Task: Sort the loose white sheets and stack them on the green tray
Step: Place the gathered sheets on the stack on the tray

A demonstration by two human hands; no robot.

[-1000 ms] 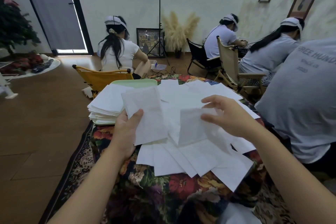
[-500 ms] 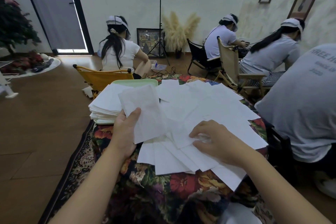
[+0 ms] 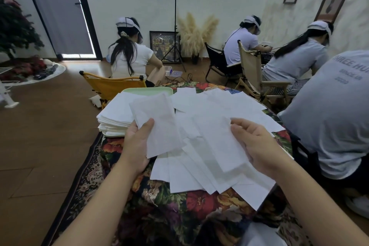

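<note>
Nearest the camera, two bare forearms reach over the floral cloth that covers the counter. The left hand holds one white sheet upright, thumb pressed on its front and fingers curled behind its lower left corner. The right hand pinches a second sheet along its right edge, thumb on top, fingers underneath, lifting it just above the loose sheets.

Those loose sheets fan out across the cloth from its near edge to its far edge, overlapping one another; several hang past the near right edge of the counter. Left of the pile and touching it, the stacked sheets sit on the green tray, whose rim shows only at the far end and at the near corner. The tray lies close to the counter's left edge, with open brown floor beyond it.

Right of the pile a person in a grey shirt sits close against the counter. Beyond the tray stands a yellow folding chair with a seated person behind it, then a tripod, pampas grass and the white wall.
</note>
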